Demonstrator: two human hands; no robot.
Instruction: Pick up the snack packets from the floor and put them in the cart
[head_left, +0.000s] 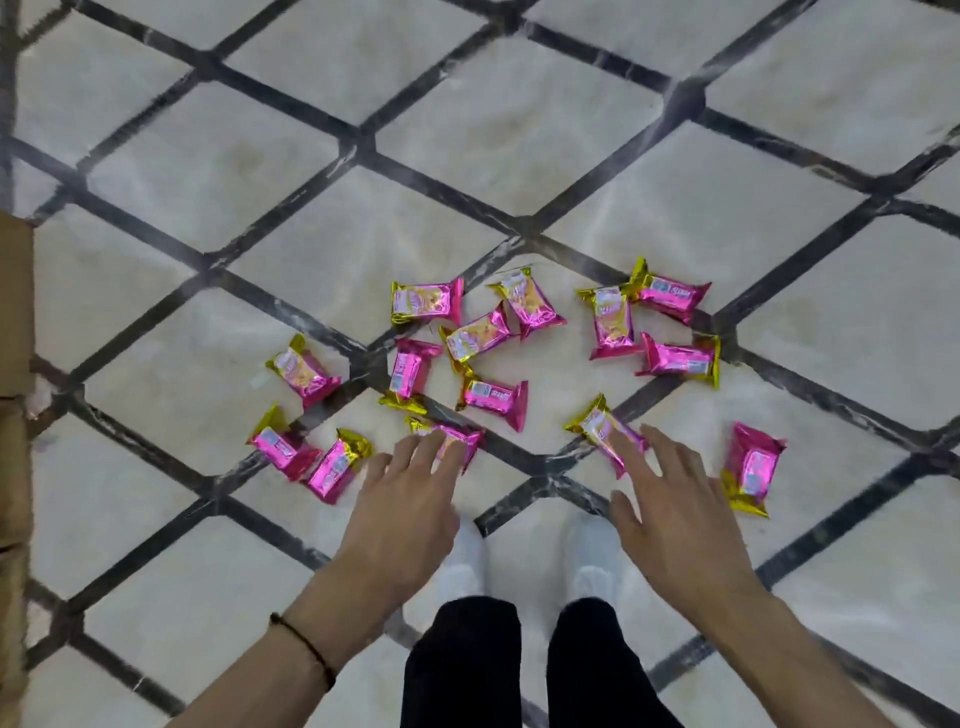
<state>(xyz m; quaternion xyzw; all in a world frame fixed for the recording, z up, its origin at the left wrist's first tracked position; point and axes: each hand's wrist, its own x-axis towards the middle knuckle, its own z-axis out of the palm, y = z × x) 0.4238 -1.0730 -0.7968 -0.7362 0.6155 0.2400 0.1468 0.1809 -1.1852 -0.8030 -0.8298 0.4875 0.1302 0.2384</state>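
A brown box (13, 312) edges the left of the view; no cart shows. 14 packets (496, 397) lie scattered on the floor (208, 171), none lifted yet. The left hand (410, 499) reaches down with fingers spread, holding nothing, its tips over 1 packet (449, 439); I cannot tell whether they touch it. The right hand (675, 519), also spread and holding nothing, reaches over another packet (597, 428).

Likely risks:
- The foil looks slick, so a flat-fingered grab could push a packet along the tile instead of lifting it.
- 2 taken at once may slip out in carrying.
- The lone packet (750, 467) at far right could be overlooked.
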